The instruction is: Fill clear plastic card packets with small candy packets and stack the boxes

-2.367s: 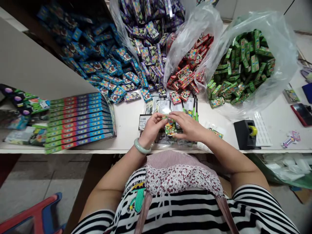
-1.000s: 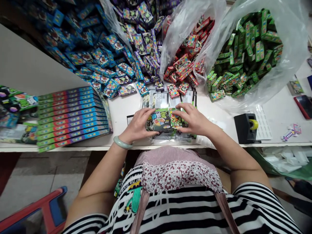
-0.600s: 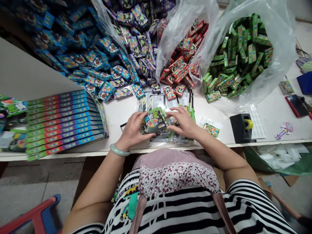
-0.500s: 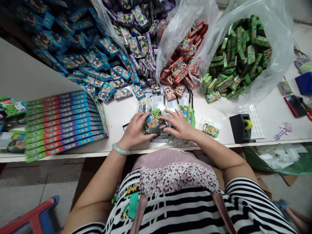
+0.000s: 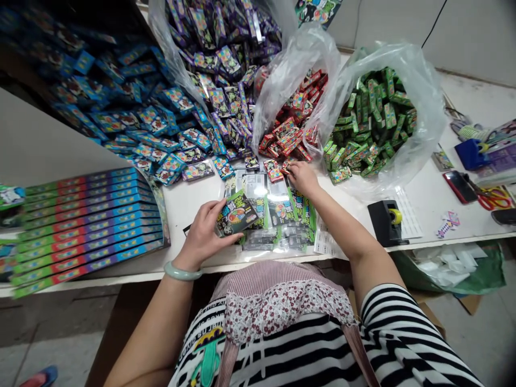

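My left hand (image 5: pixel 205 232) is closed on the edge of a black and green printed packet (image 5: pixel 237 214), thumb along its lower side. The packet is tilted above flat plastic packets (image 5: pixel 282 212) spread at the table's front. Farther forward, my right hand (image 5: pixel 302 176) pinches a small red box (image 5: pixel 287 164), partly covered by the fingers. Just left of it lies another red box (image 5: pixel 274 171). A small purple box (image 5: pixel 252 163) and a blue box (image 5: pixel 223 167) lie in the same row.
Heaps of blue boxes (image 5: pixel 153 118), purple boxes (image 5: pixel 226 102), red boxes (image 5: pixel 288 134) and green boxes (image 5: pixel 363 140) fill the back, some in clear bags. A display tray (image 5: pixel 88 226) packed with boxes stands left. Right are a tape dispenser (image 5: pixel 385 223), a phone (image 5: pixel 459 187) and scissors (image 5: pixel 494 198).
My right hand has left the packet and reached forward to a small red box. My left hand keeps the packet, now farther left. The camera view has shifted.
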The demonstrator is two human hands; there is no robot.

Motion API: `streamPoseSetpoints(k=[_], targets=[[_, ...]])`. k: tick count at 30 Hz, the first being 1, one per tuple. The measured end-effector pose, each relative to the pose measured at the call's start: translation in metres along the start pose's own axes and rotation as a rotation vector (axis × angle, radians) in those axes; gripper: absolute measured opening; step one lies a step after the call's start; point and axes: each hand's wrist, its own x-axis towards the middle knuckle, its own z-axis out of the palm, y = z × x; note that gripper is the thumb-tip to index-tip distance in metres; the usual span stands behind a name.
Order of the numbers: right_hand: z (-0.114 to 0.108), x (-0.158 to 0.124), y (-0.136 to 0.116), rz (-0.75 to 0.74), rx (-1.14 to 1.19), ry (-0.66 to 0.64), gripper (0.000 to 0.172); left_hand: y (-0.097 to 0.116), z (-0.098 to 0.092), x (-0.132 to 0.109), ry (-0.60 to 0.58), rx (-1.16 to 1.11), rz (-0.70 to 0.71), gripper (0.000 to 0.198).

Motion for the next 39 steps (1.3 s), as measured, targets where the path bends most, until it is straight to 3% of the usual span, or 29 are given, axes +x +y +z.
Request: streamPoseSetpoints(k=[2,6,9,11,14,17,20,22,25,28,33,36,39], targets=[[0.002,0.0,0.003,0.016,0.053,0.011,0.026,-0.002,0.0,0.0,0.001,0.006,0.0,0.085],[-0.001,0.018,0.017,0.06,0.146,-0.075,0.06,-0.004,-0.001,0.003,-0.005,0.025,0.019,0.087],[-0.01,0.031,0.024,0.047,0.163,-0.15,0.065,-0.002,-0.001,0.004,0.009,0.055,0.04,0.087],[-0.017,0.027,0.022,0.047,0.169,-0.107,0.063,-0.001,0.0,0.004,0.025,0.09,0.02,0.088],[-0.029,-0.002,0.009,0.065,0.226,0.058,0.064,-0.001,0.0,0.001,0.046,0.094,-0.023,0.089],[-0.044,-0.04,-0.017,-0.109,0.356,0.18,0.067,-0.002,0.002,0.002,0.023,0.03,-0.02,0.09],[-0.062,-0.065,-0.049,-0.398,0.319,0.15,0.066,0.0,0.003,0.007,-0.042,-0.02,0.04,0.092],[-0.073,-0.07,-0.065,-0.498,0.221,0.101,0.064,0.003,0.003,0.01,-0.059,-0.014,0.087,0.093],[-0.081,-0.068,-0.077,-0.599,0.124,-0.045,0.064,0.007,0.001,0.01,-0.045,0.028,0.133,0.095],[-0.075,-0.066,-0.079,-0.692,0.159,-0.186,0.067,0.011,0.001,0.005,-0.061,0.039,0.165,0.094],[-0.055,-0.067,-0.084,-0.63,0.38,-0.15,0.087,0.01,0.003,-0.004,-0.034,0.016,0.135,0.093],[-0.053,-0.075,-0.097,-0.51,0.391,-0.114,0.074,0.008,0.001,-0.006,0.014,0.029,0.068,0.093],[-0.051,-0.077,-0.109,-0.507,0.402,-0.23,0.046,0.008,-0.001,-0.008,0.014,0.013,0.067,0.093]])
